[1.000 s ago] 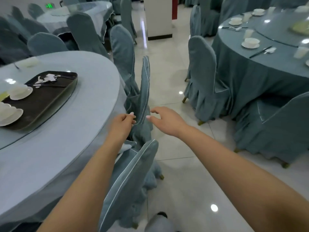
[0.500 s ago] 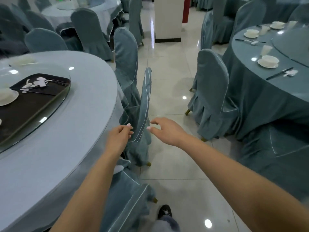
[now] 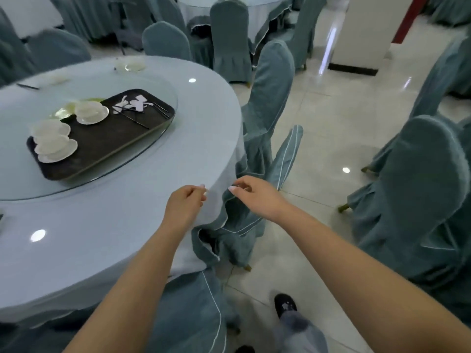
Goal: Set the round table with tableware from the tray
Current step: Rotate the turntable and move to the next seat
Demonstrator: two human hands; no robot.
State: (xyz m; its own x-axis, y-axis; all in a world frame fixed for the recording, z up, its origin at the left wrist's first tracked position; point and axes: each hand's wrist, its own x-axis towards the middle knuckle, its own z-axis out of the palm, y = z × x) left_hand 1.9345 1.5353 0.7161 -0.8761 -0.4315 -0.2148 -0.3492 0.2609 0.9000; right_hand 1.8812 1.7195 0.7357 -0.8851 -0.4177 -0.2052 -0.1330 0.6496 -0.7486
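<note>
At frame centre, both hands sit at the near right edge of the round table [image 3: 107, 230]. Left hand [image 3: 184, 208] is loosely curled, fingertips bunched at the tablecloth [image 3: 224, 174] where it folds over the rim; whether it actually pinches the cloth, can't tell. Right hand [image 3: 257, 197] is just beside it, right of centre, fingers partly curled, thumb and forefinger close together over the cloth's hanging edge and the back of a tilted covered chair [image 3: 285, 159]; can't tell if it grips anything. Neither hand carries tableware.

Directly below the hands, another chair cover [image 3: 198, 314] with white piping is tucked under the table edge. A dark shoe [image 3: 285, 305] shows on the tiled floor [image 3: 331, 138] at bottom centre.

Left of centre, a glass turntable [image 3: 153, 159] sits on the table. On it lies the dark rectangular tray [image 3: 109, 143], angled, well apart from the hands. Left end of the tray: stacked white bowls on saucers [image 3: 52, 142]. Toward its upper middle: one more bowl on a saucer [image 3: 91, 112]. Upper right end of the tray: white spoons [image 3: 132, 105] and dark chopsticks [image 3: 142, 121], details too blurred to count.

Far side of the table, upper left of the frame: pale dishes [image 3: 132, 66] on the cloth, blurred.

Upper centre: upright covered chairs [image 3: 275, 80] around the table. Right edge: more covered chairs [image 3: 420, 189]. Top of the frame: another clothed table [image 3: 254, 11].
</note>
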